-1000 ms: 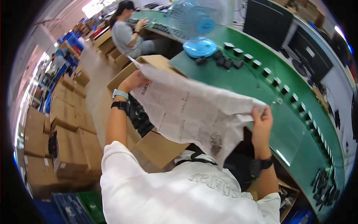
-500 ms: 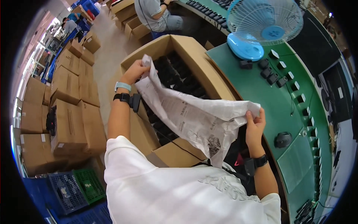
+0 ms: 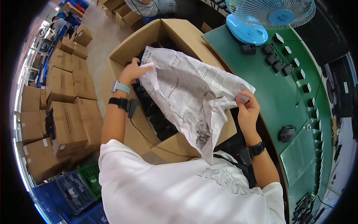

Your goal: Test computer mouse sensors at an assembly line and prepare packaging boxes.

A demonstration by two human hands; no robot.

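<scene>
A large crumpled sheet of newspaper [image 3: 186, 84] is spread between my two hands, above an open cardboard box [image 3: 194, 35]. My left hand [image 3: 131, 71] grips its left side near the far corner, thumb on top. At the right corner my right hand [image 3: 249, 110] pinches the edge between thumb and fingers. The sheet sags in the middle, and its near end hangs down in front of my shirt. Under it, rows of black items [image 3: 162, 125] fill the box; the paper hides most of them, and their exact kind is not clear.
A green table [image 3: 246, 71] on the right bears a blue fan [image 3: 246, 31], black blocky devices [image 3: 278, 66] and a computer mouse [image 3: 287, 133]. Stacked cartons [image 3: 61, 80] line the left, with blue and green crates [image 3: 72, 190] below. Another person [image 3: 149, 7] sits beyond the box.
The newspaper sheet has been opened out wider and lies flatter over the box. My right hand has shifted slightly left and up; the left has moved slightly left. The whole view has tilted a little.
</scene>
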